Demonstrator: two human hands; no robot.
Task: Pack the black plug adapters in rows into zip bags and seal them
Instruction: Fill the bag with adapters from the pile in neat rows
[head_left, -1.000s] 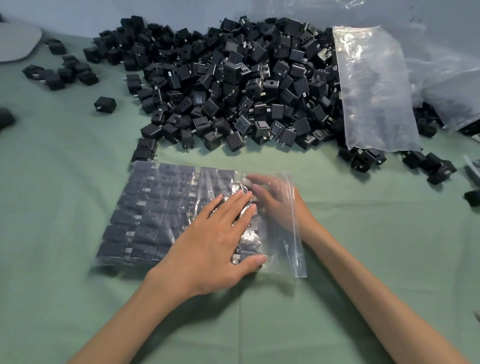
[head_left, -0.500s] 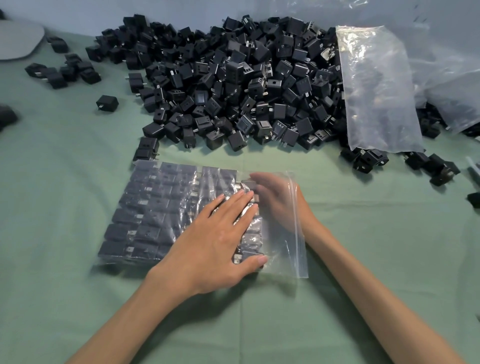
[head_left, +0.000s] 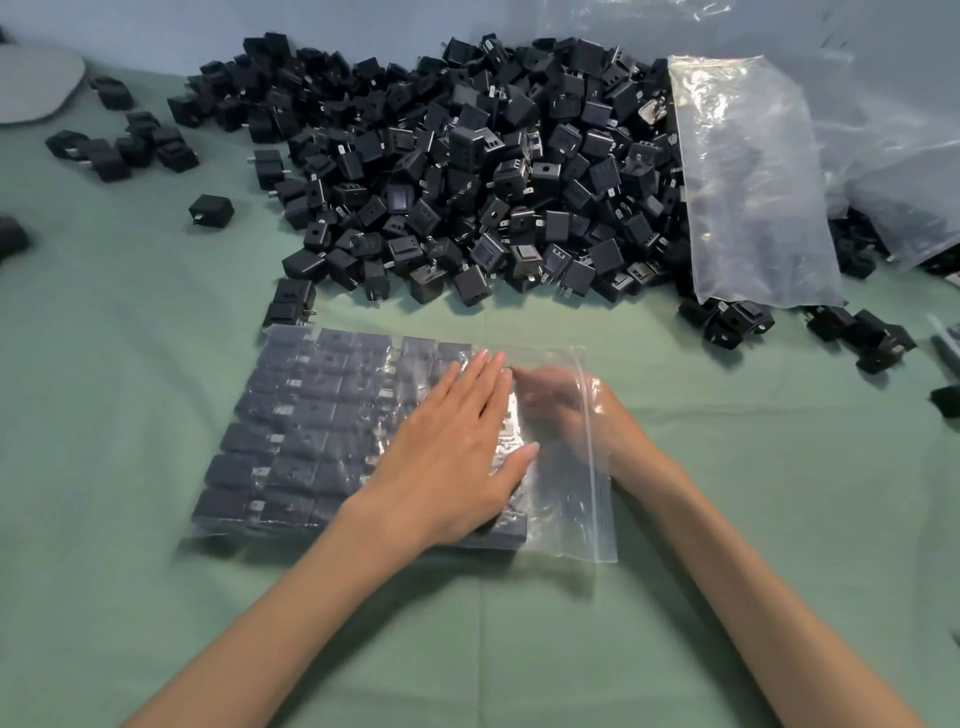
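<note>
Presses flat on the zip bag (head_left: 576, 512) with the left hand (head_left: 452, 452), fingers (head_left: 483, 379) straight and close side by side, thumb out to the side. Reaches into the bag's open mouth with the right hand (head_left: 561, 410), right by the last row; looks blurry through the plastic, so cannot tell if those fingers pinch anything or lie spread. Lies flat on the green table (head_left: 156, 597), near the middle, with black plug adapters (head_left: 311, 415) packed inside in neat rows, almost up to the mouth. Looks nearly full, so most of the filling for this bag seems done. Leaves a strip of see-through plastic between the last row and the zip edge (head_left: 597, 457) on the right. Not sealed yet: needs the right hand out first, then a press all along the zip. Leaves lots more to do after that, judging by the big pile of loose adapters (head_left: 467, 171) at the far side and the empty bag (head_left: 748, 182) leaning on it. Has bare green cloth near and to the right of the bag, good room for pulling the hand out. Gets tight at the far left corner, with two loose adapters (head_left: 291, 306) just beside the bag. Sits well apart from a small bunch of adapters (head_left: 119, 148) and one lone adapter (head_left: 210, 210) far off to the left.
</note>
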